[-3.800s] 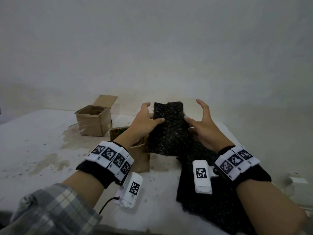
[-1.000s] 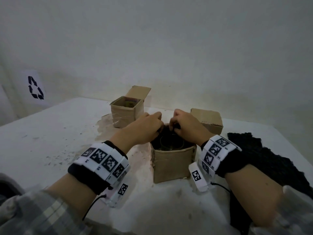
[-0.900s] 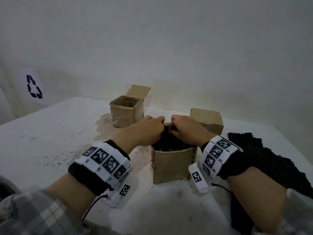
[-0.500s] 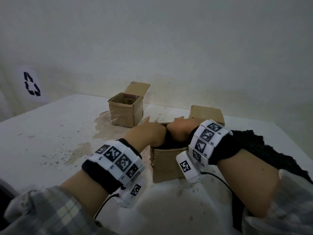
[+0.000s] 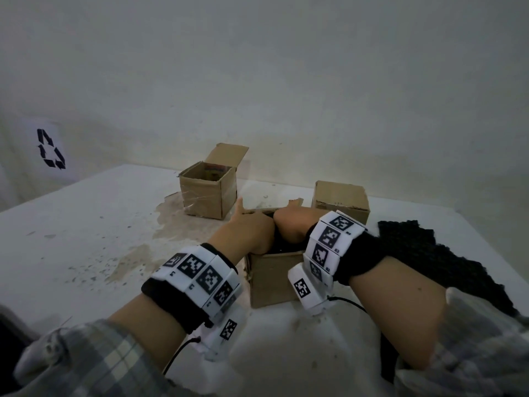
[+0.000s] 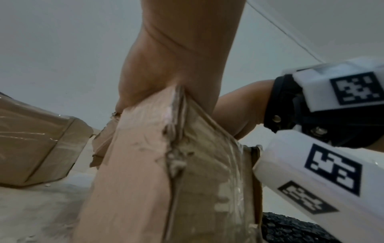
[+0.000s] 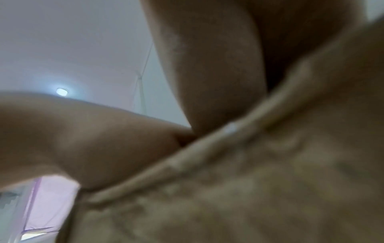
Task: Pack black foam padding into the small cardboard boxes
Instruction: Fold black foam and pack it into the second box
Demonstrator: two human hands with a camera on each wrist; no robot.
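Observation:
A small open cardboard box [image 5: 272, 277] stands on the white table in front of me. Both hands reach down into it side by side, the left hand [image 5: 249, 229] on the left and the right hand [image 5: 290, 224] on the right. Their fingers are hidden inside the box; only the left thumb sticks up above the rim. A little black foam [image 5: 282, 249] shows in the box under the hands. The left wrist view shows the box corner [image 6: 166, 164] against my left palm [image 6: 176, 57]. The right wrist view is blurred, filled by the box wall [image 7: 249, 180].
A sheet of black foam [image 5: 423, 253] lies on the table to the right, under my right forearm. An open box [image 5: 206, 193] stands at the back left and a closed box [image 5: 340, 202] at the back right. The table [image 5: 86, 224] is stained at the left.
The foam held up earlier is now in the near box. Over the last second both hands have sunk from the rim deeper into the box, with the wrists tipped up.

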